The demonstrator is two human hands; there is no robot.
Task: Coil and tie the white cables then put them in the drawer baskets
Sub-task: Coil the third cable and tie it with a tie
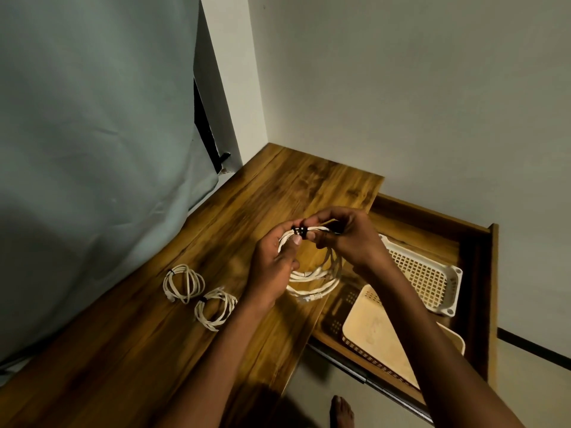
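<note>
A coiled white cable (312,282) hangs above the wooden desk's right edge, held between both hands. My left hand (273,264) grips the coil's top left, thumb pressed beside a black tie (300,231) wrapped round the strands. My right hand (343,236) pinches the tie's free end at the coil's top. Two tied white coils lie on the desk to the left, one (184,282) farther out, the other (215,308) nearer. In the open drawer (482,291) sit a perforated cream basket (432,276) and a second cream basket (380,338) nearer me.
A grey curtain (92,149) hangs along the desk's left side. White walls meet in the corner behind the desk (293,180). The drawer sticks out to the right over the floor. A bare foot (341,410) stands below the desk edge.
</note>
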